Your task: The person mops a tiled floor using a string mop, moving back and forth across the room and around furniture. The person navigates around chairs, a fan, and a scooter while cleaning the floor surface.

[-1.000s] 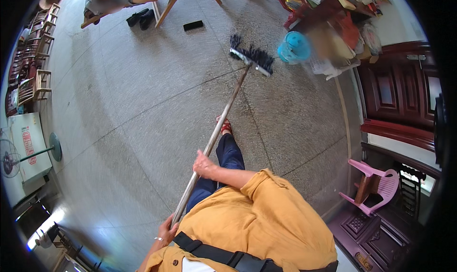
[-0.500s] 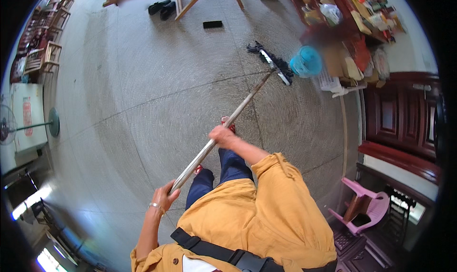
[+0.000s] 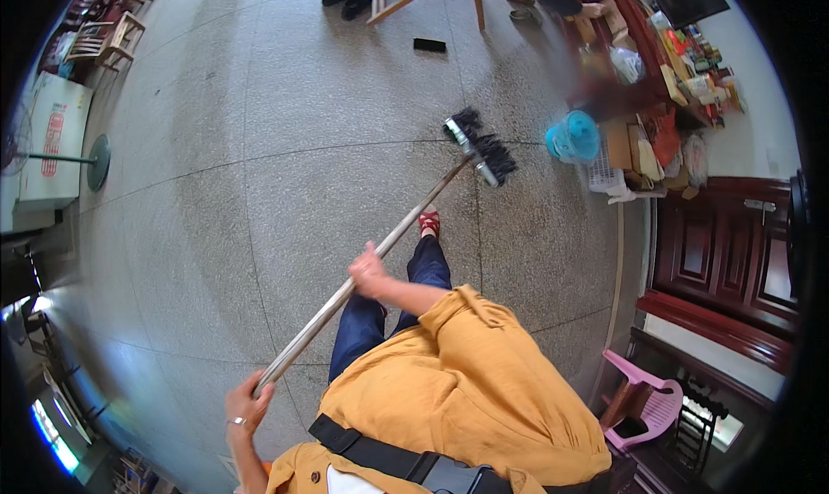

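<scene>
A long wooden-handled mop (image 3: 324, 318) slants across the floor in front of me, from lower left to upper right. My left hand (image 3: 248, 404), with a metal band at its wrist, wraps the handle's near end. Farther along, my right hand (image 3: 370, 275) grips the middle of the shaft. At the far end the mop head (image 3: 471, 143), a metal bar with dark shaggy strands, lies on the floor, its strands spread to the right. A blue bucket (image 3: 561, 140) stands to the right of the strands, apart from them.
Far ahead lie a black block (image 3: 429, 45) and dark shoes (image 3: 354, 3) by wooden legs. Boxes (image 3: 623, 144) line the right side, near another person's arm (image 3: 593, 9). A pink chair (image 3: 661, 408) stands at lower right, a fan base (image 3: 99, 161) at left.
The mop head has come left and nearer, away from the blue bucket, and its strands now fan out to the right. Both hands have drawn back to the left with the handle.
</scene>
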Demonstrator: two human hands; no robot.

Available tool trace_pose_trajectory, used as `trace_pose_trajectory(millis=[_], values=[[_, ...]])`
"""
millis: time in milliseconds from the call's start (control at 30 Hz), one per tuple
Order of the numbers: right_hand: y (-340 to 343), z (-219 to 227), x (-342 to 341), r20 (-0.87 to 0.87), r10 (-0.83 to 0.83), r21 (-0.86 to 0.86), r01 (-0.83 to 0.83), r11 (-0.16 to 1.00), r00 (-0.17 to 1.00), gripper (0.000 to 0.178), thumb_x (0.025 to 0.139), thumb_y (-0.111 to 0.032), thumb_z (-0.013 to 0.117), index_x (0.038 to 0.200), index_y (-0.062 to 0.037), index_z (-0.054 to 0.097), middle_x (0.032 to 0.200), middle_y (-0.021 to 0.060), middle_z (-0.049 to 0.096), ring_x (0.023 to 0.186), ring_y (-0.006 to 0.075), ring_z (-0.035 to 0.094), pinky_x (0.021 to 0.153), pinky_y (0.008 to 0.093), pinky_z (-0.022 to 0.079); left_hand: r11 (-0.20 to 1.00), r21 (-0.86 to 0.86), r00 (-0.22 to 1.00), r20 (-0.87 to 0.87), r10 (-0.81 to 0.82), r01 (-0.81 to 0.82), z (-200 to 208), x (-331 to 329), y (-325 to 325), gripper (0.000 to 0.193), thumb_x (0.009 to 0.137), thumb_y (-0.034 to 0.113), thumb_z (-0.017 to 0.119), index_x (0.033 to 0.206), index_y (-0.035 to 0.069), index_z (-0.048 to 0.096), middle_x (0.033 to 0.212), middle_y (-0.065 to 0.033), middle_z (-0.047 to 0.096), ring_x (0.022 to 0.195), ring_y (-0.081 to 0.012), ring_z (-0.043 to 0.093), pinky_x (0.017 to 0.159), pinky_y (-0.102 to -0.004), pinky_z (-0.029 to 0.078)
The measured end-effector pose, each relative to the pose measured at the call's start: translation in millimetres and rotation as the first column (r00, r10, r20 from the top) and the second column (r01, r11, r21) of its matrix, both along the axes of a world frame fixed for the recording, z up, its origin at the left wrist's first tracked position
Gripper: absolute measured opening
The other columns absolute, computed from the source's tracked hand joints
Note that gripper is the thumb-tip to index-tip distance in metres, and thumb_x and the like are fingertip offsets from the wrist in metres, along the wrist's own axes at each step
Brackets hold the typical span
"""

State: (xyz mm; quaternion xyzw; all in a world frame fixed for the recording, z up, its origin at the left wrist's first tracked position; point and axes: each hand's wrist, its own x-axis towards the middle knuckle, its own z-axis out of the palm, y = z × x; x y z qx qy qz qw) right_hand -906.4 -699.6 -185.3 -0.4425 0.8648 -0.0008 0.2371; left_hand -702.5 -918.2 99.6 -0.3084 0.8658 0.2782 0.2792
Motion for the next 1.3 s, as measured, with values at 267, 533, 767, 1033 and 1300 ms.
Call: trace_pose_trajectory(millis=[267, 533, 767, 1033, 1300], values=[[-142, 27, 195, 0.261, 0.264, -0.633, -0.042, 0.773, 0.929, 0.017, 0.064, -0.016, 0.054, 0.048, -0.0145, 0.047, 0.049, 0.0037, 0.05, 0.051, 0.0234, 0.05, 0.062, 0.0397, 0.037, 0.932, -0.332, 0.983, 0.06, 0.171, -0.141, 115, 201, -73, 0.03, 0.063, 0.028, 0.067, 0.071, -0.001, 0.064, 0.046, -0.0095, 0.047, 0.043, -0.012, 0.042, 0.044, -0.0309, 0.036], [-131, 79, 119, 0.384, 0.424, -0.475, -0.219, 0.853, 0.82, 0.007, 0.063, -0.016, 0.057, 0.067, -0.0115, 0.053, 0.065, 0.007, 0.058, 0.069, 0.025, 0.058, 0.063, 0.038, 0.04, 0.921, -0.313, 0.931, 0.202, 0.303, -0.232, 120, 136, -64, 0.036, 0.061, 0.033, 0.067, 0.069, -0.002, 0.062, 0.05, -0.0164, 0.05, 0.042, -0.0226, 0.048, 0.046, -0.0331, 0.039], [-61, 28, -44, 0.359, 0.304, -0.383, -0.158, 0.91, 0.882, 0.003, 0.065, -0.013, 0.056, 0.064, -0.0127, 0.059, 0.066, 0.0091, 0.061, 0.067, 0.0256, 0.061, 0.064, 0.0376, 0.045, 0.958, -0.277, 0.982, 0.143, 0.12, -0.076, 51, -21, -24, 0.041, 0.063, 0.044, 0.065, 0.073, 0.005, 0.065, 0.054, -0.0153, 0.053, 0.048, -0.0264, 0.053, 0.048, -0.0345, 0.041], [96, -71, -293, -0.157, 0.085, -0.081, -0.098, 0.992, 0.984, 0.007, 0.065, -0.017, 0.058, 0.064, -0.0117, 0.062, 0.07, 0.0086, 0.06, 0.075, 0.0254, 0.058, 0.07, 0.0384, 0.045, 1.0, -0.01, 0.997, -0.074, 0.007, -0.008, -84, -251, 96, 0.041, 0.072, 0.045, 0.06, 0.076, 0.004, 0.064, 0.056, -0.0153, 0.054, 0.048, -0.0249, 0.051, 0.049, -0.035, 0.04], [177, -71, -396, -0.444, -0.393, -0.018, 0.43, 0.902, 0.805, 0.022, 0.08, -0.015, 0.046, 0.096, -0.0069, 0.059, 0.117, 0.0112, 0.048, 0.115, 0.0253, 0.04, 0.09, 0.0378, 0.037, 0.945, 0.299, 0.979, -0.186, -0.078, 0.132, -136, -377, 183, 0.034, 0.076, 0.035, 0.059, 0.086, 0.003, 0.057, 0.069, -0.0199, 0.058, 0.065, -0.0334, 0.058, 0.059, -0.0398, 0.043]])
